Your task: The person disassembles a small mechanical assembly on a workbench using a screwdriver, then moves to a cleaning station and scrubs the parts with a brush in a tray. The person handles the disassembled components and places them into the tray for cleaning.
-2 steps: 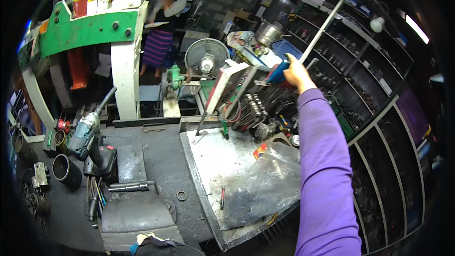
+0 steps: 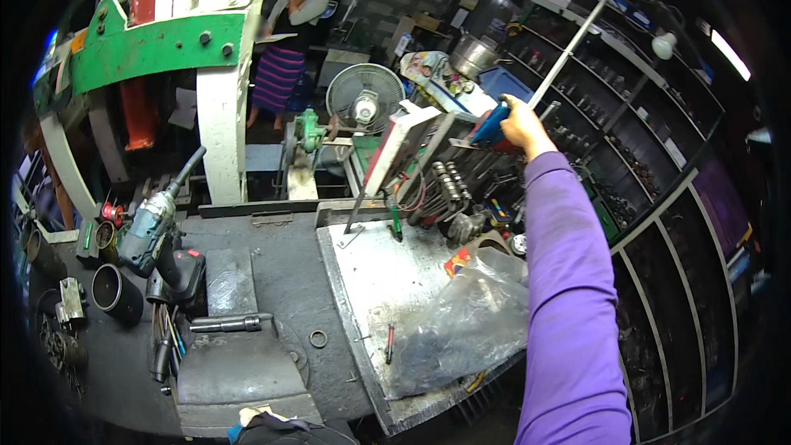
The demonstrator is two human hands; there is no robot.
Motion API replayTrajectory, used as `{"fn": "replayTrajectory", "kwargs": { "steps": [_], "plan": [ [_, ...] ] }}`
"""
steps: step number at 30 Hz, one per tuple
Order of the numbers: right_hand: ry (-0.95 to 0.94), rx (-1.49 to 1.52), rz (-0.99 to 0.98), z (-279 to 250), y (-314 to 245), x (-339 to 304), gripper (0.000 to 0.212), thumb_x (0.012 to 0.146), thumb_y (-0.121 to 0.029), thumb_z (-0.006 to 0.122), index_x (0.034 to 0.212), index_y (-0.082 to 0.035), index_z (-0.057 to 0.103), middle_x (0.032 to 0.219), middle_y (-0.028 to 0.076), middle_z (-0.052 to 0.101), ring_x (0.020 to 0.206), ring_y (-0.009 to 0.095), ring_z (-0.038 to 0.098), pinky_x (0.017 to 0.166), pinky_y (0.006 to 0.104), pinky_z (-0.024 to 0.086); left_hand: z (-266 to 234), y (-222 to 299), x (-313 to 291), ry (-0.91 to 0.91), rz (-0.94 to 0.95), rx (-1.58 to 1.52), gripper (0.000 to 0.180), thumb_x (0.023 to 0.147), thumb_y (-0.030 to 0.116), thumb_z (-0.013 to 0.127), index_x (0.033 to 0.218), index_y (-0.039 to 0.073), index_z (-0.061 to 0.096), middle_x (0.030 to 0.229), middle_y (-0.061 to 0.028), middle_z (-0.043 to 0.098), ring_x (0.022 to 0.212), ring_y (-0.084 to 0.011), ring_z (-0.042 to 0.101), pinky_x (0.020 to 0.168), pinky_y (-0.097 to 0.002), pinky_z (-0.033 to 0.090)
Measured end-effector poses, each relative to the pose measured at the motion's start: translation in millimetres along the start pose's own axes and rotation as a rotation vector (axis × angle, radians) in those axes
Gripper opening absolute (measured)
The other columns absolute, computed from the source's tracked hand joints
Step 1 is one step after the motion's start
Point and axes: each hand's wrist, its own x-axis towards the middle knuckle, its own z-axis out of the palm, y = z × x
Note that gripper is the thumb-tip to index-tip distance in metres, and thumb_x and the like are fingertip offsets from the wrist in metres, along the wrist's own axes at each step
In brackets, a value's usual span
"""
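My right hand (image 2: 525,125), at the end of an outstretched purple sleeve, is closed round a blue object (image 2: 492,127) at the far side of the bench. A flat metal piece (image 2: 463,143) sticks out at its left; its exact kind I cannot make out. Below the hand are several dark metal rods and a ribbed metal shaft (image 2: 450,183), standing behind the pale metal plate (image 2: 362,268). A clear plastic bag (image 2: 461,321) lies on that plate near my forearm, with a red pen-like stick (image 2: 390,344) beside it. My left hand is out of view.
On the left of the bench stand a teal power tool (image 2: 151,231) and a dark metal cup (image 2: 114,289). A green-and-white press frame (image 2: 156,53) rises behind them. A fan (image 2: 365,99) and a person (image 2: 284,41) are beyond. Shelves of parts (image 2: 614,128) line the right.
The view has shifted slightly, so the scene sits a little further right. My right hand stays closed on the blue object, in nearly the same place.
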Motion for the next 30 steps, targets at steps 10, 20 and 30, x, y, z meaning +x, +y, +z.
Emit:
{"fn": "replayTrajectory", "kwargs": {
  "steps": [10,20,30],
  "plan": [
    [-0.131,0.127,0.2,-30,6,34,0.043,0.087,0.005,0.064,0.13,0.002,0.069,0.104,0.023,0.078,0.088,0.027,0.078,0.08,0.039,0.061,1,0,4,0.026,0.047,-0.061,0.061,0.096,0.043,0.067,0.139,0.001,0.057,0.135,-0.0245,0.06,0.131,-0.0483,0.055,0.115,-0.071,0.034],
    [0.079,0.023,0.119,-3,14,19,0.038,0.085,0.0,0.064,0.12,-0.005,0.077,0.118,0.025,0.075,0.115,0.037,0.072,0.101,0.0406,0.055,1,-3,-1,0.103,0.014,-0.122,0.062,0.093,0.036,0.069,0.14,-0.002,0.054,0.134,-0.0248,0.06,0.129,-0.0459,0.056,0.116,-0.0645,0.037],
    [0.106,-0.015,0.256,-1,7,35,0.039,0.086,-0.008,0.066,0.122,-0.011,0.079,0.126,0.02,0.074,0.123,0.032,0.07,0.107,0.0376,0.052,3,-9,-5,0.127,0.029,-0.188,0.067,0.09,0.036,0.07,0.144,-0.001,0.05,0.134,-0.0259,0.056,0.129,-0.0459,0.055,0.113,-0.0699,0.04]
  ]
}}
